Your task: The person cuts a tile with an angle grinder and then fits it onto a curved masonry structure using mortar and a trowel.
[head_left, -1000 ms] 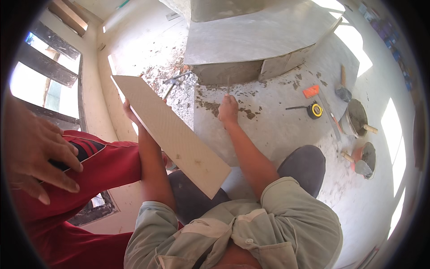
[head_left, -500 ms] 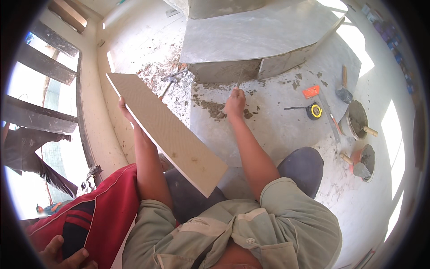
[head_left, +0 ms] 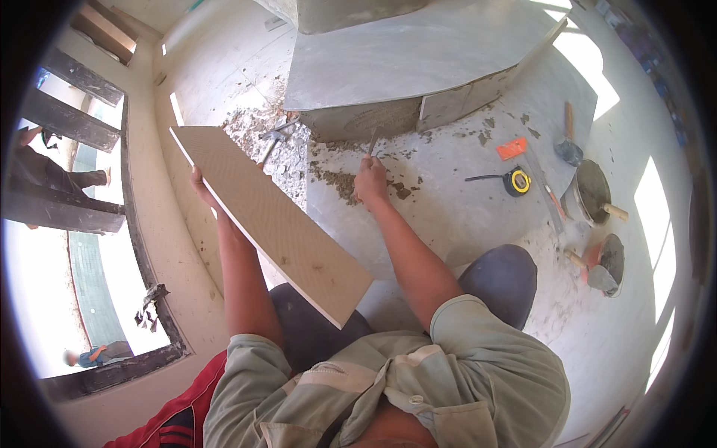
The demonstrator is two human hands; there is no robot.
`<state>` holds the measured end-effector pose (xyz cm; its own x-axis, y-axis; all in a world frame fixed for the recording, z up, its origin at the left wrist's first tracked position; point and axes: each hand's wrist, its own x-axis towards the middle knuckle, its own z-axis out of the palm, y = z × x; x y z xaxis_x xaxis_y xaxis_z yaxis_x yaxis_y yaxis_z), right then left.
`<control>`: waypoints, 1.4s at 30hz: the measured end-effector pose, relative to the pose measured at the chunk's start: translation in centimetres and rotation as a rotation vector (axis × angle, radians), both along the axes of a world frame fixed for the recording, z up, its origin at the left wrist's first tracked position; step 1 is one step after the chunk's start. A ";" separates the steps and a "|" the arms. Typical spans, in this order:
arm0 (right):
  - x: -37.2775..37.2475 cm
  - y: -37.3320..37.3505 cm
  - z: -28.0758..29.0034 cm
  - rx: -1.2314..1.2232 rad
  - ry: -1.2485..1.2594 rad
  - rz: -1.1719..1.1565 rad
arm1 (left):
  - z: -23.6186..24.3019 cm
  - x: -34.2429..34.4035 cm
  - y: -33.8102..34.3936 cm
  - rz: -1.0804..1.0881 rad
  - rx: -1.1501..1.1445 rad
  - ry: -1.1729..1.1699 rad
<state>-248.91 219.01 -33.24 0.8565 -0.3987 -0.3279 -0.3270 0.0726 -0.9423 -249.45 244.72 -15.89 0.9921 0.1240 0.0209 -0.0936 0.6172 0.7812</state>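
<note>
My left hand (head_left: 202, 190) is closed on the far left edge of a long tile (head_left: 272, 224), which slants up from my lap with its ridged beige back showing. My right hand (head_left: 370, 181) grips a small trowel (head_left: 374, 139), its blade pointing at the mortar-covered riser (head_left: 357, 121) under a grey step slab (head_left: 366, 67). A grey tile (head_left: 467, 98) covers the riser's right part. Crumbled mortar (head_left: 340, 181) lies on the floor beside my right hand.
On the right are a tape measure (head_left: 517, 181), an orange-handled square (head_left: 512, 148), a mallet (head_left: 569, 149), a mortar bucket (head_left: 592, 193) and a second container (head_left: 612, 254) with a trowel (head_left: 602, 280). A hammer (head_left: 273, 139) lies by rubble. A red-clothed person (head_left: 183, 407) is close at lower left.
The red-clothed person has shifted down and left, and that person's hand has left the picture. A dark-clothed person outside the window has moved. My grips on tile and trowel are unchanged.
</note>
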 end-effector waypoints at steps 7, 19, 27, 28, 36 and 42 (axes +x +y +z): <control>-2.0 -2.0 4.2 0.181 0.008 -0.178 | -0.9 0.2 1.2 -0.050 -0.051 -0.009; -2.2 -1.4 3.9 0.422 0.093 -0.228 | -1.5 0.2 2.1 -0.061 -0.041 -0.002; -3.1 2.4 4.3 0.071 0.113 0.073 | -0.3 -0.2 0.4 0.068 -0.015 0.055; -3.3 2.4 4.2 0.069 0.118 0.100 | -0.2 -0.3 0.4 0.086 -0.013 0.059; -1.0 1.3 5.0 0.236 0.129 -0.011 | -1.9 1.2 2.9 0.015 -0.082 -0.053; -1.7 1.3 -1.1 -0.018 0.047 0.043 | -1.3 0.6 1.8 -0.079 -0.169 -0.060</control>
